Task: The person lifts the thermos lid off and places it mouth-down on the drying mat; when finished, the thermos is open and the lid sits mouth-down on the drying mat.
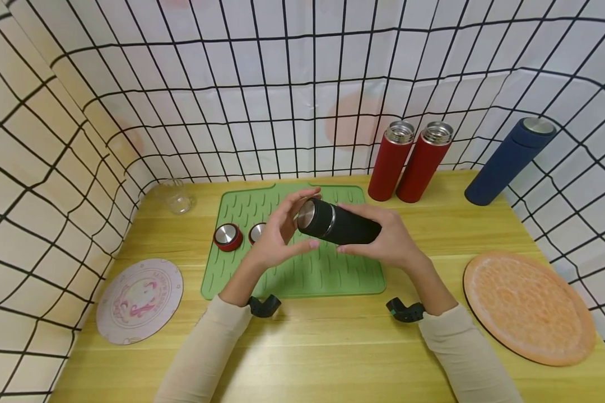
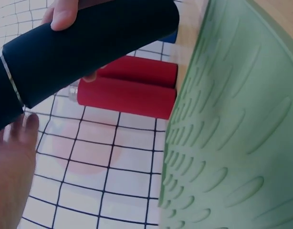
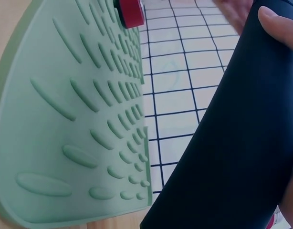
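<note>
A black thermos bottle point(image 1: 355, 225) is tilted in the air over a green ridged mat point(image 1: 312, 274), its metal-topped lid point(image 1: 316, 218) on and pointing left. My right hand point(image 1: 388, 238) grips the bottle's body, thumb on the near side and fingers on the far side. Around the lid end, my left hand point(image 1: 277, 235) is spread with thumb and fingers apart; firm contact with the lid cannot be made out. In the left wrist view, fingertips point(image 2: 29, 125) of that hand lie close under the lid's seam. Two red lids point(image 1: 228, 237) sit on the mat's left side, one partly hidden by the left hand.
Two lidless red bottles point(image 1: 390, 168) stand at the back right, with a lidded blue bottle point(image 1: 506, 162) farther right. A small clear glass cup point(image 1: 180, 202) is at the back left. Round mats lie left point(image 1: 140, 302) and right point(image 1: 529, 308). Black wire grid point(image 1: 262, 101) encloses the table.
</note>
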A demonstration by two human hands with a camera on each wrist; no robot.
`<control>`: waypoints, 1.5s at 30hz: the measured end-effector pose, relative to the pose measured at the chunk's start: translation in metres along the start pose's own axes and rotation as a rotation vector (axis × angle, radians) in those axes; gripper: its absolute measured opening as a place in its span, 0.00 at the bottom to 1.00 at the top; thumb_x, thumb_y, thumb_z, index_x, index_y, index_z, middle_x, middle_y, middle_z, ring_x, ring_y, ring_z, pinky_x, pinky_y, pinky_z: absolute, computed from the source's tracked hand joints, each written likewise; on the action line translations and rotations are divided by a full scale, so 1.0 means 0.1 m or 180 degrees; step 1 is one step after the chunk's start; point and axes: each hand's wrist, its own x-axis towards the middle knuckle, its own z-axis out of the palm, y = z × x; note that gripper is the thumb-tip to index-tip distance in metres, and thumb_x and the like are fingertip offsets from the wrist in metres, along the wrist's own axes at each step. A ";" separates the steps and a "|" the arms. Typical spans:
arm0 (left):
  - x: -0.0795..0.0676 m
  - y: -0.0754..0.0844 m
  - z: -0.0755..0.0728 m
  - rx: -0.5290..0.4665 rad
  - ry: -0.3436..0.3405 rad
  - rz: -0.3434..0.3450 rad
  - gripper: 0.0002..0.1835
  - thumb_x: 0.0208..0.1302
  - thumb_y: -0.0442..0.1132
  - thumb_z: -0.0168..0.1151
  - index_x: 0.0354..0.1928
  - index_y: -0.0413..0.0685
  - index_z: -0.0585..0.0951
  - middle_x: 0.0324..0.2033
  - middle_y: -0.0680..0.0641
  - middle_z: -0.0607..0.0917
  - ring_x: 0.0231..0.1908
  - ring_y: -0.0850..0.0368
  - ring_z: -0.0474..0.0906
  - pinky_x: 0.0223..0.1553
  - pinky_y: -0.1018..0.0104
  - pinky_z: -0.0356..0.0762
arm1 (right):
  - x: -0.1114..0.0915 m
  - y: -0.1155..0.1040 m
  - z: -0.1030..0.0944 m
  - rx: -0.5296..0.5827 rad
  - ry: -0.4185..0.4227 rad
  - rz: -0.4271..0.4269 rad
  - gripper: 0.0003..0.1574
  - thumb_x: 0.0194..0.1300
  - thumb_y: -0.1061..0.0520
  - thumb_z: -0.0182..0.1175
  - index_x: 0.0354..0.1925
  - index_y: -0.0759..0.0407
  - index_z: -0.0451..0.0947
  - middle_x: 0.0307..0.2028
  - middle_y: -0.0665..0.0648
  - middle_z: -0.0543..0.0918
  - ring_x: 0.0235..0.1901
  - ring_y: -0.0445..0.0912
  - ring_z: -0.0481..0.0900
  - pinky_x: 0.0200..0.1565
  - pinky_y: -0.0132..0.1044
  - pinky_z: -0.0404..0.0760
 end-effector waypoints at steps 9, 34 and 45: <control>0.01 -0.01 -0.01 0.0143 0.0230 -0.0060 0.43 0.65 0.45 0.74 0.77 0.48 0.65 0.74 0.48 0.69 0.73 0.50 0.65 0.68 0.58 0.72 | -0.01 -0.02 -0.01 -0.0004 -0.0005 0.0026 0.50 0.48 0.54 0.84 0.69 0.38 0.77 0.59 0.51 0.85 0.50 0.46 0.78 0.43 0.39 0.81; 0.02 -0.02 -0.02 0.0043 0.0855 -0.0184 0.36 0.58 0.40 0.79 0.67 0.44 0.74 0.65 0.44 0.80 0.65 0.50 0.76 0.58 0.62 0.79 | -0.01 0.01 -0.10 -0.0230 0.0077 0.0360 0.51 0.52 0.50 0.82 0.71 0.32 0.72 0.63 0.53 0.80 0.57 0.52 0.74 0.52 0.52 0.80; -0.04 0.04 -0.13 0.0510 0.1004 -0.0461 0.37 0.54 0.27 0.78 0.66 0.49 0.75 0.65 0.48 0.79 0.64 0.50 0.77 0.55 0.64 0.78 | -0.04 0.09 -0.41 -0.0233 0.0564 0.0247 0.53 0.57 0.60 0.78 0.74 0.34 0.67 0.68 0.53 0.77 0.63 0.51 0.73 0.58 0.52 0.76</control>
